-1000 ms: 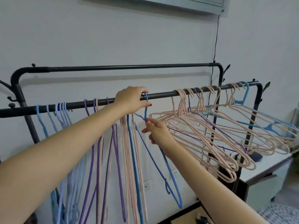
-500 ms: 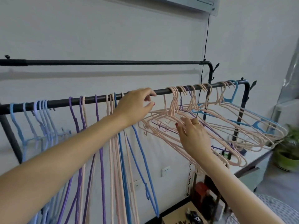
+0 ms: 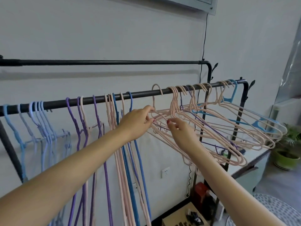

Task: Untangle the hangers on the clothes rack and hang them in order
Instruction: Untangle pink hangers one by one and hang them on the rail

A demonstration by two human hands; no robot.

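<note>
Purple hanger (image 3: 205, 123) threads the pink tangle (image 3: 211, 132) both hands (image 3: 136, 123) pinch

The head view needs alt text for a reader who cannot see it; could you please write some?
Both hands, left hand and right hand, pinch a tangled pink hanger on a black rack rail. Sorted blue, purple and pink hangers hang left; a pink tangle remains right.

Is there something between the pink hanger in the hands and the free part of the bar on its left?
Nothing on the bar itself: its hook already sits there. But the left hand and right hand hold a body tangled among other pink hangers and a purple hanger.
</note>
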